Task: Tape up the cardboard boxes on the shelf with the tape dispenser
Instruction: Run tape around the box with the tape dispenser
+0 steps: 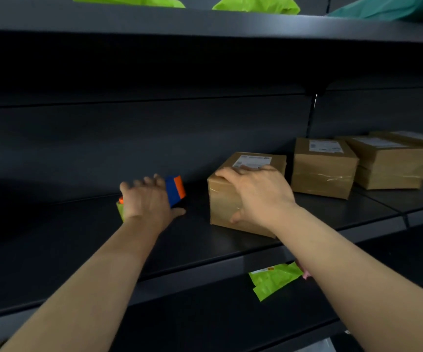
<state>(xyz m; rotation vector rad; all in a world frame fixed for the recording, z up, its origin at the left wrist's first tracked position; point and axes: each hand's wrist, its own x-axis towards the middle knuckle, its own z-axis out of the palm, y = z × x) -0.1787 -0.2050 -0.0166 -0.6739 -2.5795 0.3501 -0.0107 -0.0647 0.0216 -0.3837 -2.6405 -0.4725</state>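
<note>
- The left hand [147, 199] lies on the blue-orange tape dispenser [176, 190], whose long axis runs left-right under the palm. The fingers are blurred, so I cannot tell if they grip.
- The right hand [258, 194] holds the cardboard box [224, 207] just right of the dispenser, fingers over its top edge.
- The print on its white label [252, 160] is unreadable.

Left hand [149, 199] lies over blue-orange tape dispenser [176, 190] on dark shelf [78, 237], blurred, grip unclear. Right hand [258, 194] clasps top front edge of nearest cardboard box [223, 207]. More taped boxes [322, 171] to the right.
</note>
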